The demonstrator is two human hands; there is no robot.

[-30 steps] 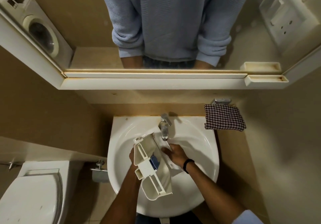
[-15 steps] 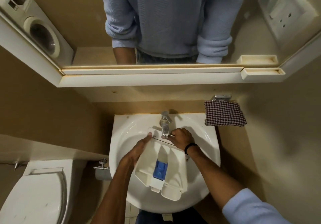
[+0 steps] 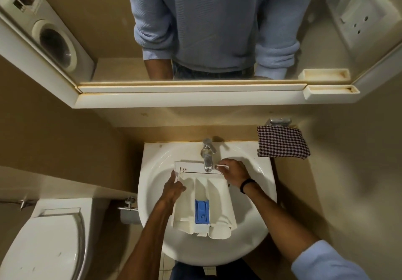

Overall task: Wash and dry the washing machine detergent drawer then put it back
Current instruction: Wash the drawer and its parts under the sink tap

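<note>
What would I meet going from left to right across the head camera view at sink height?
Toilet → paper roll holder → left hand → detergent drawer → right hand → checked cloth. The tap and the sink overlap the drawer, so they are left out.

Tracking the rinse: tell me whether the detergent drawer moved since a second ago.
Yes. The detergent drawer rolled from edge-on to open side up, its front under the tap.

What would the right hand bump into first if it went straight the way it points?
Probably the shiny metal tap: the right hand, gripping the white plastic detergent drawer, points left towards it. Height is unclear.
</note>
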